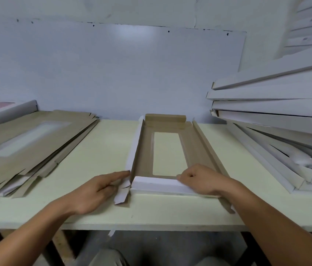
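Between the two hands, on the pale table (103, 146), lies a brown windowed box blank (145, 150), its long sides turned up and its white near end wall (155, 184) raised. The left hand (97, 191) lies flat, its straight fingertips touching the blank's left wall beside a loose corner flap (121, 194). The right hand (201, 179) curls its fingers over the end wall's right end, gripping it. Left of the left hand sits a stack of flat blanks (26, 141); right of the right hand is a pile of white boxes (266, 116).

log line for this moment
step: folding window box blank | left hand: flat, touches left wall | right hand: grips near flap
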Action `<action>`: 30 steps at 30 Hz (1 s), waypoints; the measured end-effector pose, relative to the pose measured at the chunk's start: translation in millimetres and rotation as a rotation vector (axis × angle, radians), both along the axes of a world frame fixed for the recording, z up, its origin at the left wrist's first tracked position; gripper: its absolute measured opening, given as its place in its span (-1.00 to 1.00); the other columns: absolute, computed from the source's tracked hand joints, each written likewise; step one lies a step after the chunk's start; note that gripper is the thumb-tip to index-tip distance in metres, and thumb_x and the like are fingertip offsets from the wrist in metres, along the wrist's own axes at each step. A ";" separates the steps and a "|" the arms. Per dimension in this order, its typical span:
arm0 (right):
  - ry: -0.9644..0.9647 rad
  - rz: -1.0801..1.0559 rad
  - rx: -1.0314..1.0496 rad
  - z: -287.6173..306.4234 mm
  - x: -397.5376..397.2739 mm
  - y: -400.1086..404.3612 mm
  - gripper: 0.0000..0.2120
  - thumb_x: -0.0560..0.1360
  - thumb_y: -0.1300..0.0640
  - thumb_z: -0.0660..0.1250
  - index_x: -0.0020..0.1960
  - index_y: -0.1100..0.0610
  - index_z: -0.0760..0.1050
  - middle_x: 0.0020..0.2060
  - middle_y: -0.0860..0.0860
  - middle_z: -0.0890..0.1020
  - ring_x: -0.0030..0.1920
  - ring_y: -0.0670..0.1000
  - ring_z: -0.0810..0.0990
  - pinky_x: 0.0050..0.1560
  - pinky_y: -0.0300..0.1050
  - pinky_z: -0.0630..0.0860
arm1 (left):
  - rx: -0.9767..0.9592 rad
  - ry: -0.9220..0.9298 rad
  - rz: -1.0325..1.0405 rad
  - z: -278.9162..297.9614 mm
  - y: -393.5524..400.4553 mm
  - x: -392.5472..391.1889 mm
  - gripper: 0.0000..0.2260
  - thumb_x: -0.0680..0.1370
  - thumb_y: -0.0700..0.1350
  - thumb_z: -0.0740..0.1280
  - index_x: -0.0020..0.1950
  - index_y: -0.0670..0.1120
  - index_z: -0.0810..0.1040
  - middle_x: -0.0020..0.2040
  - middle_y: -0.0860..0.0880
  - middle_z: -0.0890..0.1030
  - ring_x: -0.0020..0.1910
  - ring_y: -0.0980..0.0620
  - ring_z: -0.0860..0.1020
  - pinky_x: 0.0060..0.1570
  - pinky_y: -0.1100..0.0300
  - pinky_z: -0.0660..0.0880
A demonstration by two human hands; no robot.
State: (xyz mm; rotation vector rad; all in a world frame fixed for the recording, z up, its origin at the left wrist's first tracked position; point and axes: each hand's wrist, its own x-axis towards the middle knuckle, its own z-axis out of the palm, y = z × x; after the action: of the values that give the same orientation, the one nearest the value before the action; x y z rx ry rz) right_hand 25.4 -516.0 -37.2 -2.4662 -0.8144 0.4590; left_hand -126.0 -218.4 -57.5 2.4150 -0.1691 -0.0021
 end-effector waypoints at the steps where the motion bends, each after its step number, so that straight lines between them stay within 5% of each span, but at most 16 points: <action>1: 0.022 0.035 -0.003 -0.5 -1.3 6.0 -0.56 0.60 -0.13 0.22 -0.33 0.08 0.22 -0.34 0.02 0.23 -0.31 0.00 0.22 -0.19 -0.05 0.17 | 0.039 0.018 -0.038 -0.1 1.0 3.5 -0.47 0.62 -0.38 0.11 0.45 0.13 0.35 0.43 0.30 0.36 0.43 0.34 0.29 0.40 0.44 0.16; 4: 0.009 0.146 -0.055 0.6 -8.9 23.0 -0.54 0.56 -0.19 0.25 -0.18 0.22 0.44 -0.31 0.00 0.36 -0.29 -0.03 0.32 -0.19 -0.06 0.25 | 0.122 0.025 -0.115 2.0 1.6 14.4 -0.45 0.59 -0.42 0.09 0.46 0.07 0.38 0.44 0.31 0.33 0.46 0.36 0.21 0.49 0.33 0.12; 9: -0.149 0.306 -0.112 7.8 -40.3 37.2 -0.69 0.51 -0.15 0.33 -0.09 0.12 0.55 -0.27 0.00 0.52 -0.30 -0.06 0.42 -0.25 -0.05 0.34 | 0.213 0.102 -0.290 3.7 8.3 22.3 -0.41 0.54 -0.34 0.25 0.51 0.11 0.34 0.50 0.31 0.27 0.50 0.39 0.01 0.53 0.26 0.04; 12: -0.337 0.409 -0.182 0.2 -62.5 36.7 -0.68 0.57 -0.17 0.24 0.13 0.03 0.57 -0.05 -0.01 0.55 -0.03 0.00 0.51 0.00 0.02 0.50 | 0.143 0.119 -0.267 0.8 14.7 24.5 -0.52 0.57 -0.24 0.36 0.44 0.10 0.44 0.50 0.25 0.30 0.50 0.38 0.07 0.53 0.23 0.08; 16: -0.428 0.434 -0.198 -20.2 -86.1 23.1 -0.47 0.59 -0.31 0.09 0.50 -0.15 0.25 0.40 -0.07 0.32 0.39 0.00 0.24 0.42 0.01 0.23 | -0.091 0.145 -0.222 -4.6 20.5 23.8 -0.69 0.58 -0.16 0.38 0.30 0.10 0.60 0.43 0.22 0.43 0.48 0.33 0.21 0.48 0.26 0.19; 19: -0.430 0.426 -0.241 -34.0 -99.6 12.2 -0.33 0.58 -0.37 0.00 0.60 -0.17 -0.08 0.59 -0.13 -0.02 0.56 -0.09 -0.09 0.52 -0.04 -0.16 | -0.172 0.093 -0.206 -4.6 15.3 24.0 -0.76 0.59 -0.06 0.34 0.23 0.10 0.64 0.34 0.20 0.53 0.43 0.26 0.34 0.35 0.42 0.27; 20: -0.463 0.431 -0.250 -38.6 -104.2 8.9 -0.31 0.57 -0.37 -0.01 0.61 -0.16 -0.06 0.61 -0.12 -0.01 0.58 -0.07 -0.08 0.53 -0.03 -0.15 | -0.179 0.060 -0.205 -4.4 11.3 24.9 -0.76 0.59 -0.05 0.31 0.24 0.08 0.64 0.31 0.17 0.57 0.40 0.22 0.40 0.31 0.44 0.29; 23: -0.532 0.336 -0.359 -37.3 -116.9 7.3 -0.33 0.49 -0.40 0.01 0.45 -0.12 0.44 0.43 -0.11 0.48 0.41 -0.05 0.47 0.32 0.01 0.49 | -0.089 -0.026 -0.141 -7.3 -3.7 27.4 -0.75 0.64 0.02 0.23 0.21 -0.02 0.62 0.18 0.02 0.64 0.24 0.00 0.55 0.30 0.16 0.44; 24: -0.529 0.303 -0.359 -33.9 -118.4 7.6 -0.35 0.49 -0.39 0.00 0.44 -0.13 0.46 0.42 -0.12 0.49 0.40 -0.07 0.48 0.32 0.03 0.49 | -0.002 -0.075 -0.116 -9.3 -9.0 29.2 -0.74 0.65 0.04 0.21 0.16 -0.06 0.61 0.12 -0.05 0.64 0.16 -0.07 0.57 0.25 0.02 0.47; 27: -0.465 0.353 -0.218 -34.1 -110.9 4.7 -0.40 0.60 -0.32 -0.05 0.59 -0.16 0.12 0.61 -0.15 0.10 0.59 -0.13 0.03 0.56 0.01 -0.19 | 0.259 -0.203 -0.082 -14.8 -28.4 34.6 -0.72 0.67 0.01 0.14 0.07 -0.15 0.55 0.04 -0.05 0.59 0.09 -0.02 0.51 0.16 0.00 0.45; 29: -0.427 0.365 -0.154 -27.6 -103.1 -1.6 -0.55 0.66 -0.23 -0.02 0.44 -0.10 0.35 0.46 -0.12 0.37 0.47 -0.09 0.27 0.58 -0.04 -0.11 | 0.356 -0.249 -0.081 -18.7 -40.3 37.7 -0.72 0.68 0.00 0.11 0.09 -0.14 0.52 0.10 -0.02 0.57 0.18 0.04 0.45 0.23 0.11 0.39; 30: -0.423 0.341 -0.097 -20.7 -99.6 -5.1 -0.63 0.67 -0.18 -0.01 0.23 -0.05 0.47 0.20 -0.12 0.54 0.25 -0.09 0.45 0.53 -0.03 0.09 | 0.384 -0.271 -0.073 -21.0 -44.2 39.3 -0.73 0.68 0.01 0.09 0.08 -0.13 0.50 0.13 0.00 0.55 0.21 0.06 0.42 0.25 0.15 0.36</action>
State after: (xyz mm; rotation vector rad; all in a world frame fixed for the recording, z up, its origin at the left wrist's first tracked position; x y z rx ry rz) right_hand -74.3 -521.2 -58.0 -2.5569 -1.4269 0.0872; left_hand -86.7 -262.6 -78.4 2.7827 -0.4140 0.2844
